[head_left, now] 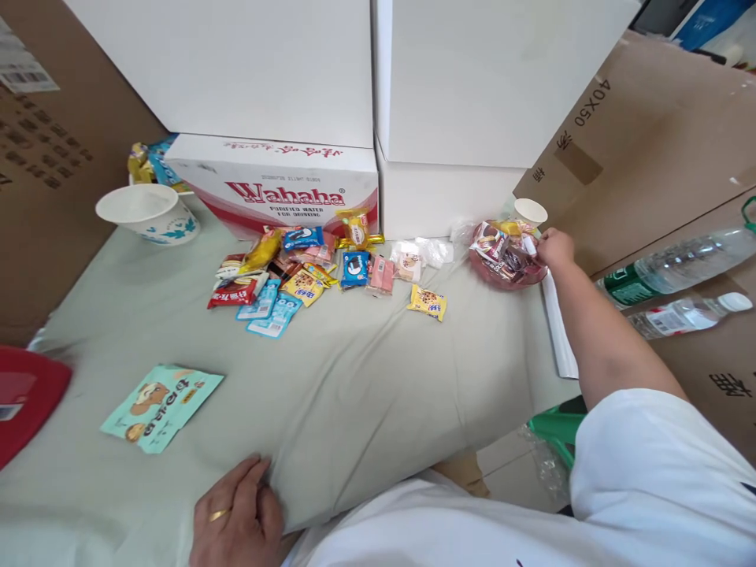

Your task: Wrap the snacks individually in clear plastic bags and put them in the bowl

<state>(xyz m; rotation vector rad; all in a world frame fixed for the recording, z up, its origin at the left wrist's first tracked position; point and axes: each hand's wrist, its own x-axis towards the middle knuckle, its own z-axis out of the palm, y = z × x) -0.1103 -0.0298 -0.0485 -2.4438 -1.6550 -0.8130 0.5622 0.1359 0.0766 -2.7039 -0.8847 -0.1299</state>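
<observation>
My R hand (556, 247) is at the red bowl's (511, 281) rim, mid-right; can't tell if it's gripping. L hand (239, 516) lies half-curled, lower ctr-left, nothing visible in it. Bowl's prob. light, stiff, slick; I'd pinch the rim. Creased pale-green cloth (378, 386) below; Wahaha carton (287, 177) upper ctr-left.

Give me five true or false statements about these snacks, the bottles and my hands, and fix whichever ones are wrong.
1. Your right hand is at the edge of the reddish bowl. True.
2. Your left hand grips the teal pouch. False: it rests on the cloth, apart from the pouch.
3. The Wahaha box stands behind the main snack pile. True.
4. Both plastic bottles have green caps. False: one has a green cap, the other a white cap.
5. A gold ring is on your left hand. True.
</observation>
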